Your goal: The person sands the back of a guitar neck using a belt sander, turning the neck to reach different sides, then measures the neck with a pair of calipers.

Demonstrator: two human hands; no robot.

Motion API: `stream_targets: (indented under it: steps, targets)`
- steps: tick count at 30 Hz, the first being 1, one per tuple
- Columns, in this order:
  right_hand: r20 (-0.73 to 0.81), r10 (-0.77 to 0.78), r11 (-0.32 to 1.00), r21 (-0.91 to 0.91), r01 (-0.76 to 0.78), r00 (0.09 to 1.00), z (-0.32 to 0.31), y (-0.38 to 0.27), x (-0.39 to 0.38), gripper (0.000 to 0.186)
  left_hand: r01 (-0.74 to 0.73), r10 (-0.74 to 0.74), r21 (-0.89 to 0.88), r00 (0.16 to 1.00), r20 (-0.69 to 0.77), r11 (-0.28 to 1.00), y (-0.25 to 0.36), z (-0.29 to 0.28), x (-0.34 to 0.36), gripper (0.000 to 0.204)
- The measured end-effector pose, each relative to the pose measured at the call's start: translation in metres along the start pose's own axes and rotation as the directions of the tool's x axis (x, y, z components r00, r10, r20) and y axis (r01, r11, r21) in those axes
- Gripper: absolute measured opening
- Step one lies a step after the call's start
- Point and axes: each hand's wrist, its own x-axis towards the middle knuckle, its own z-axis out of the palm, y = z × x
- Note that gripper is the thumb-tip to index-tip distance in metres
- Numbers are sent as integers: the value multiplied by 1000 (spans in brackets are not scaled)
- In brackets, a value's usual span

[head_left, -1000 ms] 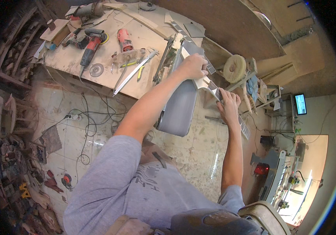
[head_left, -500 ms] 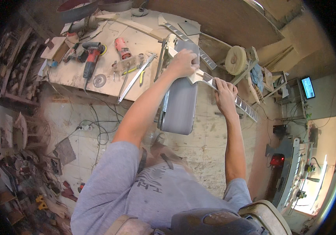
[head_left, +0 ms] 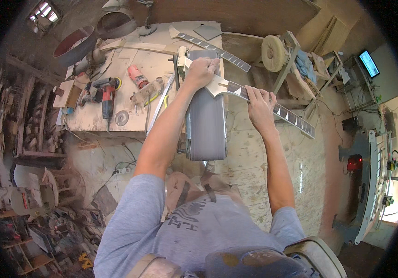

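Observation:
Both hands hold a guitar neck [head_left: 295, 118] with a pale wooden headstock and a dark fretboard with light inlays. My left hand [head_left: 202, 73] is closed on the headstock, above the grey belt of a belt sander [head_left: 207, 125]. My right hand [head_left: 260, 106] wraps round the neck beyond the sander's right side, its fingers over the fretboard. The neck slants down to the right across the belt. Whether the headstock touches the belt is hidden beneath it. Behind my left hand, a second guitar neck [head_left: 217, 52] lies at the bench's right edge.
The workbench [head_left: 134, 118] carries a red-and-black angle sander [head_left: 108, 98], a red power tool [head_left: 137, 76], a round disc [head_left: 122, 117] and clamps. Right of it stand a round buffing wheel [head_left: 272, 53] and a wooden frame [head_left: 286, 69]. Cables lie on the floor at left.
My view has shifted, so the bench and sander sit further left. Both hands keep their hold on the guitar neck, and the headstock remains over the belt.

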Motion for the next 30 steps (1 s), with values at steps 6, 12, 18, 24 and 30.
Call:
stream_targets:
  steps: [6, 12, 18, 24, 30]
  targets:
    - [-4, 18, 1000, 9, -18, 1000, -4, 2, -4, 62, -56, 55, -15, 998, -29, 998, 4, 4, 4, 55]
    - [0, 20, 1000, 3, -20, 1000, -6, 6, -5, 55, 27, -25, -113, 999, 25, 993, 7, 7, 5, 52]
    - [50, 4, 999, 35, -6, 999, -15, 8, -4, 59, 0, 0, -99, 1000, 0, 995, 7, 9, 5, 53]
    - [58, -5, 999, 43, 2, 998, -18, 9, -3, 62, 2, -3, -111, 1000, -10, 994, 8, 11, 6, 53]
    - [24, -28, 999, 39, 27, 999, -12, 10, -2, 68, -5, 4, -70, 1000, -16, 998, 6, 8, 2, 50]
